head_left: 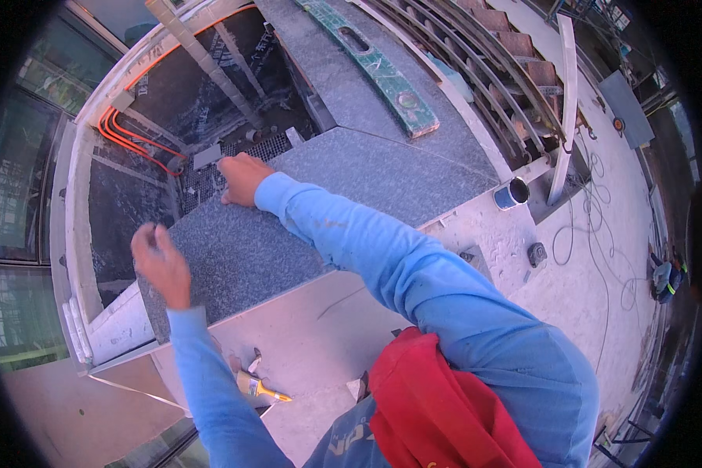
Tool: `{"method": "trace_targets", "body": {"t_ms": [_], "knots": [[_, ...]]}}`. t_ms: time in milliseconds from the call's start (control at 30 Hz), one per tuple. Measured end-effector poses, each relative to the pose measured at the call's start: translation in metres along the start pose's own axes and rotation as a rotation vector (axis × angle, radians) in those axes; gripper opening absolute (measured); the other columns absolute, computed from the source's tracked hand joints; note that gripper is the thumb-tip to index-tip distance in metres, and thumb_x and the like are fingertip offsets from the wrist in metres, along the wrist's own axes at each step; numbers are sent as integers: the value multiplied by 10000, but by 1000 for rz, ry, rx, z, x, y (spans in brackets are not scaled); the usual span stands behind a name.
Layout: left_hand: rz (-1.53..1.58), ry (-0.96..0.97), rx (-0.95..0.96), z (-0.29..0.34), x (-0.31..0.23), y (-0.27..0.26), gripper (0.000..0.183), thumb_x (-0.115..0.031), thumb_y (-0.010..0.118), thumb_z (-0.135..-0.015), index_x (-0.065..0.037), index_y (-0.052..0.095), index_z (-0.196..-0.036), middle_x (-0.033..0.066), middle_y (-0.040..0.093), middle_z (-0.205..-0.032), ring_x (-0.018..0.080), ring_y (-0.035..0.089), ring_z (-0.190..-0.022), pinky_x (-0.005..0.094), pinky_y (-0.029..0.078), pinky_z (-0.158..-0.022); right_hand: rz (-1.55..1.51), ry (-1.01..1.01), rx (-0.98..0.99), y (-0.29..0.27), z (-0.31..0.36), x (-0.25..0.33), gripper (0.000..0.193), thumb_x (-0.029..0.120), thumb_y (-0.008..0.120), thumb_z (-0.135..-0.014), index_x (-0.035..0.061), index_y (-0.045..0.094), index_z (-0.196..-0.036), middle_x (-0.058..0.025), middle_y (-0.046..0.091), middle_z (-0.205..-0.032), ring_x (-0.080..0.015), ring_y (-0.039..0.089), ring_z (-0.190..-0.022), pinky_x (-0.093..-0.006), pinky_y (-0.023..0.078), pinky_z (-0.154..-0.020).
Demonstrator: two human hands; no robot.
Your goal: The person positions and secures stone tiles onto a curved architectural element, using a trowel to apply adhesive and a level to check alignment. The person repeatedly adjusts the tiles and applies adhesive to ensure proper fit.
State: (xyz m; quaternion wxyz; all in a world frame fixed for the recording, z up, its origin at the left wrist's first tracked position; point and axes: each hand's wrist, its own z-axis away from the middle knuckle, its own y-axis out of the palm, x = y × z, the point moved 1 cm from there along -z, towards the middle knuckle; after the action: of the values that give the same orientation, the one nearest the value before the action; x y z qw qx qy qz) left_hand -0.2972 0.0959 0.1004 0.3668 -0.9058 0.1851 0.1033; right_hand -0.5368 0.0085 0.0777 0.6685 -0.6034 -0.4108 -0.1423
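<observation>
Pale, dusty flooring (593,288) spread from three toward five o'clock, and glass panels (23,179) stood at nine. At ten o'clock gaped a deep opening (144,175), with bent orange conduits (136,144) and mesh (234,148) at its bottom. The speckled grey slab (246,253) lay at nine o'clock, along the opening's edge. Over its left end was the left hand (161,265), blurred, fingers loosely apart, apparently empty. At ten o'clock the right hand (244,179) curled at the slab's inner edge; whether it pinched the stone could not be told. The right sleeve (366,238) hid part of the slab. A green spirit level (370,66) occupied the adjoining slab (324,62) at twelve, curved metal tubes (483,78) stood at one, and an open tin (512,193) sat between two and three. Loose cable (593,226) trailed at three; a yellow-handled brush (264,387) lay at seven. Red cloth (441,405) blocked the view at five.
</observation>
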Motion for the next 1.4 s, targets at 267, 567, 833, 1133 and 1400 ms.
{"method": "trace_targets", "body": {"t_ms": [267,567,833,1133,1400], "knots": [[144,-208,628,-39,-15,98,708,-478,287,-1069,38,726,-862,278,703,-931,457,639,-982,509,449,-917,-18,2,-51,3,-3,-1,236,93,677,-847,7,626,-1061,-272,660,-1115,-442,616,-1117,-513,496,-958],[-6,-7,613,-24,-24,109,632,-467,412,-1038,56,713,-851,318,662,-918,516,627,-911,590,466,-819,-29,39,-138,13,-4,-6,184,68,625,-858,13,629,-1034,-256,682,-1036,-447,639,-1053,-524,507,-933],[-5,-31,594,-16,-22,102,468,-397,568,-977,13,743,-833,271,691,-838,445,681,-851,531,531,-805,153,-155,-150,14,-15,-7,141,66,622,-861,18,650,-991,-263,687,-997,-471,653,-980,-541,536,-858],[8,-90,515,-17,-28,94,488,-418,620,-952,29,724,-785,284,690,-816,477,675,-840,542,533,-796,-12,-57,-57,4,-14,4,165,27,721,-796,-20,615,-912,-235,718,-900,-369,721,-910,-430,541,-773],[29,-116,507,-16,-32,89,461,-418,640,-945,18,729,-824,263,702,-853,461,674,-876,522,526,-824,46,-74,-74,4,-10,10,187,21,748,-789,-24,618,-917,-186,714,-844,-252,724,-825,-370,531,-745]]}}
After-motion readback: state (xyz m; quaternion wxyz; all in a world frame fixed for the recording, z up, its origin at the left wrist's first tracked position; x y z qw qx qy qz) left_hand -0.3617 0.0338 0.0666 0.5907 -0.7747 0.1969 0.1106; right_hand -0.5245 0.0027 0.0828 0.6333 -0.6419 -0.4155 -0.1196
